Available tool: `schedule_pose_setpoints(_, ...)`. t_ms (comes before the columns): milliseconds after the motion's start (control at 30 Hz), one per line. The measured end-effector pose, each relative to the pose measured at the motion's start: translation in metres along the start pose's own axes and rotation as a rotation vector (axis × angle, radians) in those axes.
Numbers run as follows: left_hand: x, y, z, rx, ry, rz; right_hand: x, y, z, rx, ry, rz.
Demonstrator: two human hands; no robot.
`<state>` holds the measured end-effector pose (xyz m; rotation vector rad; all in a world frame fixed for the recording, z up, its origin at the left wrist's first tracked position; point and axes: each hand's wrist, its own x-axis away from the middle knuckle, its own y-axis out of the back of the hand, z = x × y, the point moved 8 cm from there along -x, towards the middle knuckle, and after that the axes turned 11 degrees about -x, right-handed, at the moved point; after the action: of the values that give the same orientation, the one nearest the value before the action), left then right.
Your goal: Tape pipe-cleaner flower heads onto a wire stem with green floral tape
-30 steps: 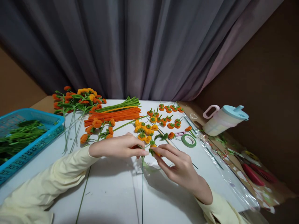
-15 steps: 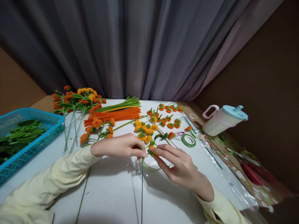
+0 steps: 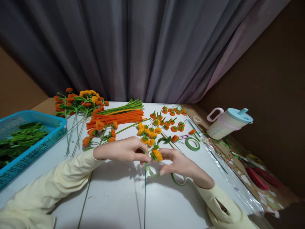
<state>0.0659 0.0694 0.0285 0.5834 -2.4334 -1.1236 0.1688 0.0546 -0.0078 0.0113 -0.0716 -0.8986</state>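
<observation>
My left hand (image 3: pixel 127 151) is closed in a pinch on a flower stem, a thin dark green wire (image 3: pixel 145 197) that runs down toward me. At its top sits a yellow-orange fuzzy flower (image 3: pixel 157 155) with small green leaves, just right of my left fingertips. A pale green strip of floral tape (image 3: pixel 150 171) hangs from the stem by the pinch. My right hand (image 3: pixel 179 165) curves beside the flower, thumb and fingers apart; its fingertips are partly hidden behind the flower. Below that hand lies a roll of green floral tape (image 3: pixel 175 182), partly covered by it.
A blue basket (image 3: pixel 35 144) of green leaves stands left. Finished flower stems (image 3: pixel 76 101), orange pipe cleaners (image 3: pixel 119 117) and several loose flower heads (image 3: pixel 147 133) lie behind my hands. To the right are another tape roll (image 3: pixel 188 144), a cup (image 3: pixel 228 124) and red-handled pliers (image 3: pixel 257 178).
My right hand has let go of the flower and opened, shifting slightly right. The flower now faces more to the right, and the tape roll beneath the hand shows. My left hand keeps its pinch.
</observation>
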Motion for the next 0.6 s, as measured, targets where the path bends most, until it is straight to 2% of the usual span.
schedule_pose_setpoints(33,0.0,0.0,-0.001,0.013,-0.016,-0.006,-0.003,-0.009,-0.004,-0.089,-0.003,0.076)
schedule_pose_setpoints(100,0.001,0.001,-0.003,0.046,-0.056,-0.008,-0.009,-0.02,-0.008,-0.216,0.01,0.105)
schedule_pose_setpoints(233,0.002,0.003,-0.005,0.013,-0.07,-0.026,-0.008,-0.027,-0.018,-0.304,-0.042,-0.058)
schedule_pose_setpoints(433,0.002,0.006,-0.008,-0.071,-0.042,-0.06,0.003,-0.024,-0.013,-0.429,-0.04,-0.26)
schedule_pose_setpoints(600,0.002,0.008,-0.009,-0.08,-0.035,-0.067,0.001,-0.025,-0.025,-0.558,-0.08,-0.307)
